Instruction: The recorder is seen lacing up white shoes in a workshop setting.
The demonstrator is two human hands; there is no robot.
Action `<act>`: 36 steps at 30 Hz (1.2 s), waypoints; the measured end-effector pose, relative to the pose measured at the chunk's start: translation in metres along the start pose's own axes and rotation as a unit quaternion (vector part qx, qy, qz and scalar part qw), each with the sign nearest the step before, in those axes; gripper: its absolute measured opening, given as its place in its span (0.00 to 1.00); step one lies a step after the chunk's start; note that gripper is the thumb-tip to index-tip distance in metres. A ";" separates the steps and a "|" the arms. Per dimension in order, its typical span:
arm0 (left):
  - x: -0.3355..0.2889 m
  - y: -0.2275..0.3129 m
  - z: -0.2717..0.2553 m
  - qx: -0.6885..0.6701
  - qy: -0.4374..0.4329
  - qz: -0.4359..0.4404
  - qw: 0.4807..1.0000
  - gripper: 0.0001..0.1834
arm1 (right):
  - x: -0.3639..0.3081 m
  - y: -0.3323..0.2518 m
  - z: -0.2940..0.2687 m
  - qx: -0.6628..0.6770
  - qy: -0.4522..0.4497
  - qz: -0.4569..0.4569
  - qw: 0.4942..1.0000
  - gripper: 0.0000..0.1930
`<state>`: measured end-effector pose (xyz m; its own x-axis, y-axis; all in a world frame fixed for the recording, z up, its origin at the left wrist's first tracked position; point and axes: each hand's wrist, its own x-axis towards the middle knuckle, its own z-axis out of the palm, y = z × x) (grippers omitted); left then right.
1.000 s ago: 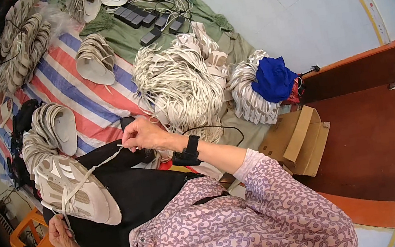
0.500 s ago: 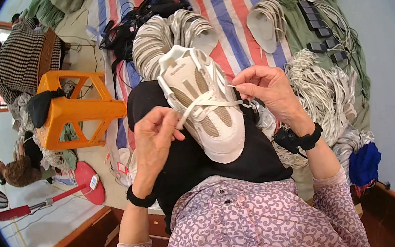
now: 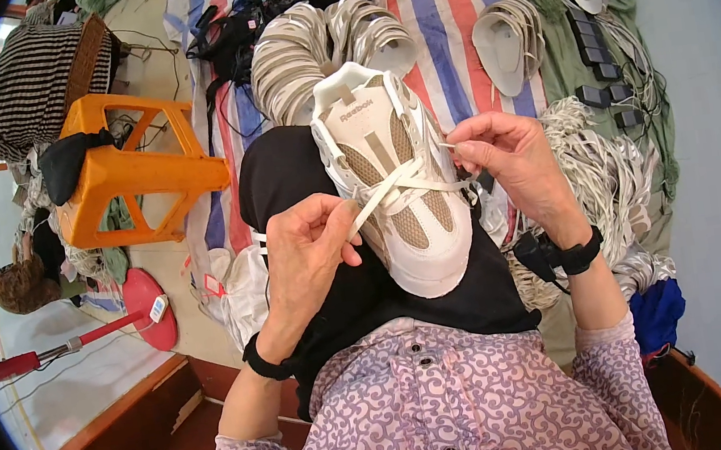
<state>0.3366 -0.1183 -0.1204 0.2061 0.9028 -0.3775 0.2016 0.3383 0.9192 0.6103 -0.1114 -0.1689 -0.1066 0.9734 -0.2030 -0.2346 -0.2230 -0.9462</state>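
Observation:
An off-white and beige shoe upper (image 3: 427, 257) with mesh panels lies across my lap, its toe toward me. A flat cream shoelace (image 3: 414, 184) crosses over its lower tongue. My left hand (image 3: 310, 242) pinches one strand of the lace beside the shoe's left edge. On the other side my right hand (image 3: 510, 162) holds the lace's tip between thumb and forefinger, close to the eyelet edge. The lace strand between them runs across the front of the shoe.
Stacks of nested shoe uppers (image 3: 287, 63) lie beyond my knees on a striped sheet (image 3: 436, 36). To the right is a heap of cream laces (image 3: 592, 169). An orange stool (image 3: 134, 176) stands at left, and another person (image 3: 25, 280) sits farther off.
The view has shifted slightly, so shoe and hands appear further right. Both hands keep their pinch on the lace, and its crossing over the tongue looks a little changed.

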 end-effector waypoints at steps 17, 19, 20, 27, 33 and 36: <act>0.006 -0.003 -0.001 -0.060 0.037 -0.020 0.997 0.12 | 0.004 -0.006 0.007 0.040 -0.021 0.034 0.998 0.08; 0.006 0.001 0.003 -0.068 0.040 -0.015 0.997 0.12 | 0.004 -0.007 0.007 0.031 -0.017 0.034 0.999 0.08; 0.005 0.005 0.009 -0.010 0.075 0.006 0.997 0.10 | 0.004 -0.006 0.007 0.031 -0.015 0.034 0.999 0.08; 0.010 -0.002 0.019 0.325 0.162 0.309 0.879 0.05 | 0.008 -0.006 0.010 0.047 -0.029 0.036 0.998 0.08; 0.015 0.000 0.017 0.284 0.130 0.237 0.920 0.07 | 0.016 -0.009 0.007 -0.001 -0.035 0.041 0.999 0.07; 0.016 0.001 0.017 0.263 0.125 0.231 0.928 0.07 | 0.021 -0.011 0.008 -0.005 -0.054 0.033 0.998 0.07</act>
<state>0.3565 -0.1085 -0.1272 0.1711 0.9749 0.1427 0.6008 -0.2180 0.7691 0.6029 -0.0887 -0.1608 -0.2253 0.9451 -0.2368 -0.2142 -0.2851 -0.9343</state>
